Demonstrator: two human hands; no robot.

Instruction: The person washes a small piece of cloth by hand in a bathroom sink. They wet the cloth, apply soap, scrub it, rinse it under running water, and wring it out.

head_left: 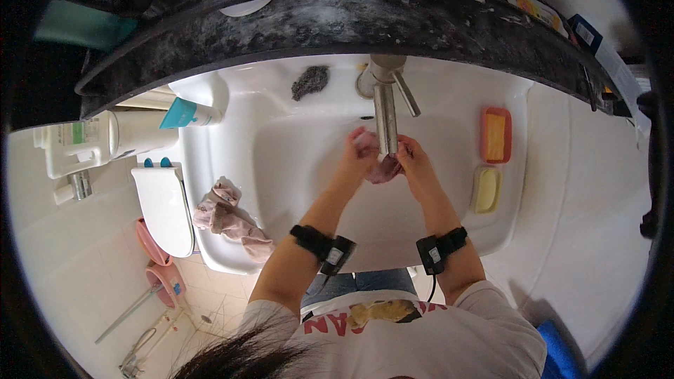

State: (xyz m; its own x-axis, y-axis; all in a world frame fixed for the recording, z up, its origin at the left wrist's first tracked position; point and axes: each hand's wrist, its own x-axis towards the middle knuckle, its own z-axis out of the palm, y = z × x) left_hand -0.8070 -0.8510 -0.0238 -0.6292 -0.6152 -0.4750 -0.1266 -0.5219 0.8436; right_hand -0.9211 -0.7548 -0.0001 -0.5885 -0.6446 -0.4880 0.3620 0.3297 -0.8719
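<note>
Beneath the spout of the metal faucet (385, 119), a small wet pink cloth (382, 172) is stretched between my two hands over the white sink basin (295, 161). My left hand (358, 156) is closed around its left side. The right edge is pinched by the fingers of my right hand (413, 157). The spout hides part of the cloth and some fingertips. I cannot make out whether water is running. On the sink's left rim lies a crumpled, soiled pink cloth item (232, 219), possibly a sock.
A soap bar in an orange dish (496, 135) and a yellow soap dish (486, 189) sit on the right rim. A dark scouring pad (310, 82) lies behind the basin. A blue-capped tube (189, 113) stands at left. A black shelf edge (316, 21) overhangs the back.
</note>
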